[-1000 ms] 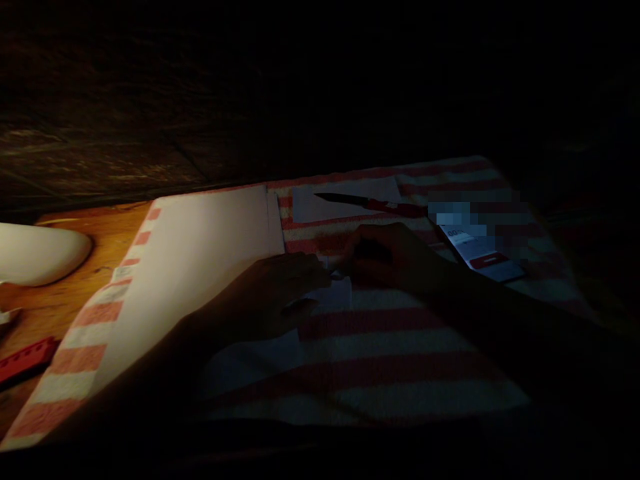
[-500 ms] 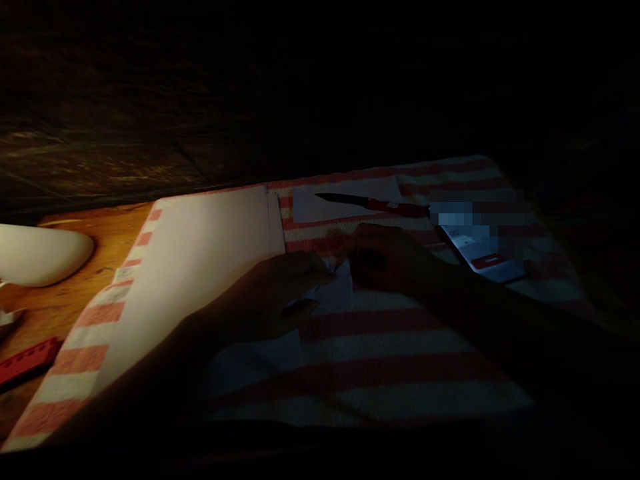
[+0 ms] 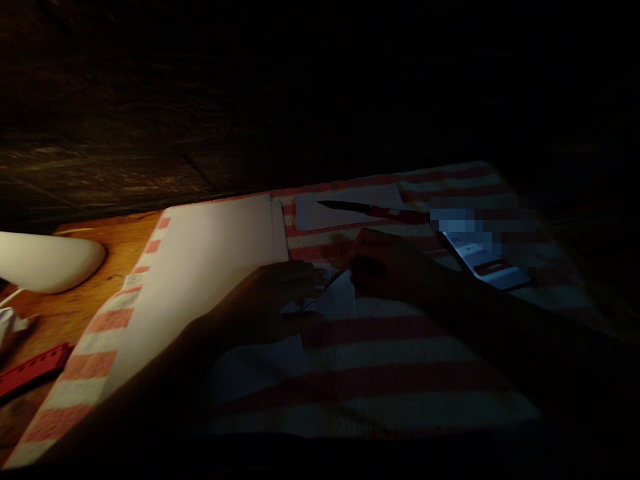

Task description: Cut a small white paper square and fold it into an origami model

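Note:
The scene is very dark. My left hand (image 3: 270, 297) lies on a small piece of white paper (image 3: 337, 297) on a red-and-white striped cloth (image 3: 400, 373), its fingers pressing the paper down. My right hand (image 3: 393, 263) has curled fingers that pinch the paper's lifted far edge. A fold stands up between the two hands. A larger white sheet (image 3: 210, 247) lies to the left under my left forearm.
A knife with a red handle (image 3: 370, 210) lies on a paper slip at the cloth's far edge. A lit phone (image 3: 483, 257) sits at the right. On the wooden table at left are a white lamp base (image 3: 45, 260) and a red ruler (image 3: 30, 367).
The right hand has lifted the paper's edge and folded it toward me. The view has shifted slightly downward and right.

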A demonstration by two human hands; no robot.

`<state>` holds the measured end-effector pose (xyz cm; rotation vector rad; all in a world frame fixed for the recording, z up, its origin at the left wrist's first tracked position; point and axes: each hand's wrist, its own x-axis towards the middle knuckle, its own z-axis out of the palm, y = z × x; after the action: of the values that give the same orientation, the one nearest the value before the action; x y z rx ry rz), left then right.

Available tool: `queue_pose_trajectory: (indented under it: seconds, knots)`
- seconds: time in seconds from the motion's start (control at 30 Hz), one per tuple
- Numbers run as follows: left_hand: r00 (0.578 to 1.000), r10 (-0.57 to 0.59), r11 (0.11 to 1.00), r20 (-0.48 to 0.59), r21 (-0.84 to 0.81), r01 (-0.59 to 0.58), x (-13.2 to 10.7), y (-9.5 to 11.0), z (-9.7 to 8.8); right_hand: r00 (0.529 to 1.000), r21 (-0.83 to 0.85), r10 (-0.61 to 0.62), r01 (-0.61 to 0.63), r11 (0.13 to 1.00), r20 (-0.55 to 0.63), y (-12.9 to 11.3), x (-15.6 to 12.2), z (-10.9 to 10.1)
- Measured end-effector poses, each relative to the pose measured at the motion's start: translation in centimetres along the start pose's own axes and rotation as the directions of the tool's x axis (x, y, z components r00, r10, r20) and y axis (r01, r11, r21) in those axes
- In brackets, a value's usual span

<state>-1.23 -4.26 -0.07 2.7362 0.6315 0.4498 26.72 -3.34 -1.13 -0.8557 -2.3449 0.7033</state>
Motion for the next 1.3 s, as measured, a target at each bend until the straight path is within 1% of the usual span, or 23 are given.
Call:
queue_pose_trajectory:
  seconds: [0.1,0.27,0.37,0.47,0.53,0.6,0.7,0.8,0.9,1.0,1.1,1.3]
  knots:
    - [0.999,0.029,0.999,-0.026,-0.014,-0.029,0.0,-0.1,0.0,1.000,0.001,0.017,-0.017,1.000,-0.015,0.0,0.1,0.1]
    - [1.000,0.001,1.000,-0.021,0.018,0.000,0.1,0.1,0.0,0.999,0.040,0.023,-0.022,0.999,-0.036,0.1,-0.2,0.1]
    - [1.000,0.000,0.999,-0.006,0.050,0.001,0.3,0.3,-0.1,0.997,0.167,0.079,-0.078,0.983,0.002,0.0,-0.4,0.1]
    - [0.998,0.060,0.992,-0.003,0.109,-0.059,0.5,0.4,-0.1,0.992,0.270,0.123,-0.127,0.954,0.033,-0.4,-0.5,0.0]
    - [0.995,0.103,0.984,-0.017,0.149,-0.099,0.6,0.4,0.0,0.997,0.258,0.078,-0.081,0.963,0.025,-0.5,-0.4,-0.1]
    - [0.994,0.103,0.984,-0.037,0.147,-0.097,0.6,0.5,0.1,1.000,0.206,-0.008,0.007,0.979,0.006,-0.5,-0.2,-0.1]
    - [0.996,0.034,0.998,-0.077,0.047,-0.030,0.9,0.8,0.0,0.996,0.148,-0.089,0.090,0.985,-0.012,-0.2,-0.2,0.0]
    - [0.990,-0.066,0.997,-0.128,-0.059,0.058,1.3,1.1,0.0,0.996,0.141,-0.086,0.087,0.986,-0.016,0.0,-0.2,0.0]
    - [0.967,-0.180,0.981,-0.183,-0.104,0.163,1.5,1.2,0.1,0.996,0.164,-0.089,0.093,0.982,-0.032,0.1,-0.2,0.0]
    - [0.939,-0.258,0.963,-0.228,-0.141,0.231,1.5,1.1,0.3,0.989,0.250,-0.124,0.139,0.958,-0.076,0.2,-0.1,0.2]
    - [0.932,-0.281,0.954,-0.229,-0.174,0.245,1.4,1.1,0.4,0.989,0.253,-0.113,0.133,0.958,-0.092,0.3,0.0,0.5]
    - [0.928,-0.289,0.951,-0.234,-0.181,0.251,1.5,1.0,0.2,0.991,0.132,-0.077,0.091,0.987,-0.113,0.0,0.2,0.6]
